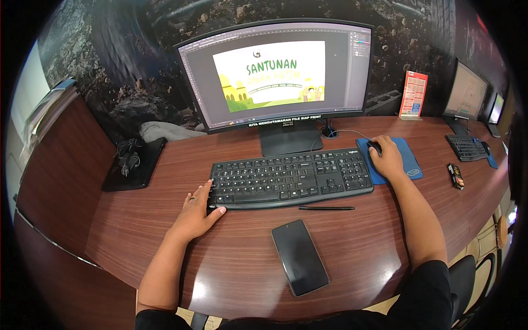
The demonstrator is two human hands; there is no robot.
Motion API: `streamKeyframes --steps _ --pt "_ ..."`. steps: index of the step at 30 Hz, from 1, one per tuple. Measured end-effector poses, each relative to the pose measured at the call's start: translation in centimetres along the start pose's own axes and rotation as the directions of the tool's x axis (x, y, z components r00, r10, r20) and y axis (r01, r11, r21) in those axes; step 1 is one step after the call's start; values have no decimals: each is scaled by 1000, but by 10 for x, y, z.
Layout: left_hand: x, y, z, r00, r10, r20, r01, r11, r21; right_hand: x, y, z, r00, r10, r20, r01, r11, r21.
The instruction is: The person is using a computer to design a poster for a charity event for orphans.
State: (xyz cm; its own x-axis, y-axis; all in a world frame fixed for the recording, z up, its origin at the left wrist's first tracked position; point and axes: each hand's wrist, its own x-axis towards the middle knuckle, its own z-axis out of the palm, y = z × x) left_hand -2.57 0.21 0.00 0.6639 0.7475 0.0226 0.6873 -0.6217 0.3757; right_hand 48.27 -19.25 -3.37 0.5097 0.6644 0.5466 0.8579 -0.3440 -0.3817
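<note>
My left hand [197, 213] rests at the left end of a black keyboard [300, 190], its fingers spread along the edge and the thumb by the front corner. On a blue mouse pad [408, 156], my right hand [389, 159] is curled over a dark computer mouse [375, 146], mostly hidden under the fingers. Behind the keyboard stands a wide monitor [340, 77] showing a green and yellow illustrated design in an editing window. A thin black pen [327, 208] lies in front of the keyboard. Nearer to me is a smartphone [300, 257], its screen dark.
At the left, a flat black device [113, 179] carries a bundled cable [129, 157], beside a wooden partition [60, 165]. Toward the right stand a red and white card display [413, 94] and another monitor [466, 91] with its keyboard [467, 147]. A small dark box [455, 176] lies nearby.
</note>
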Motion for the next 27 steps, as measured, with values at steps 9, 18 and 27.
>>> streamKeyframes --steps 9,18,27 --pt "2 0 0 999 33 -3 -33 999 -3 0 4 1 1000 -10 -18 10 1000 1" --pt "0 2 0 1000 14 -4 -14 1000 2 1 4 1 1000 -23 -21 23 1000 13" --pt "2 -1 2 1000 23 -21 -23 1000 10 1 5 2 999 -36 -24 37 999 12"
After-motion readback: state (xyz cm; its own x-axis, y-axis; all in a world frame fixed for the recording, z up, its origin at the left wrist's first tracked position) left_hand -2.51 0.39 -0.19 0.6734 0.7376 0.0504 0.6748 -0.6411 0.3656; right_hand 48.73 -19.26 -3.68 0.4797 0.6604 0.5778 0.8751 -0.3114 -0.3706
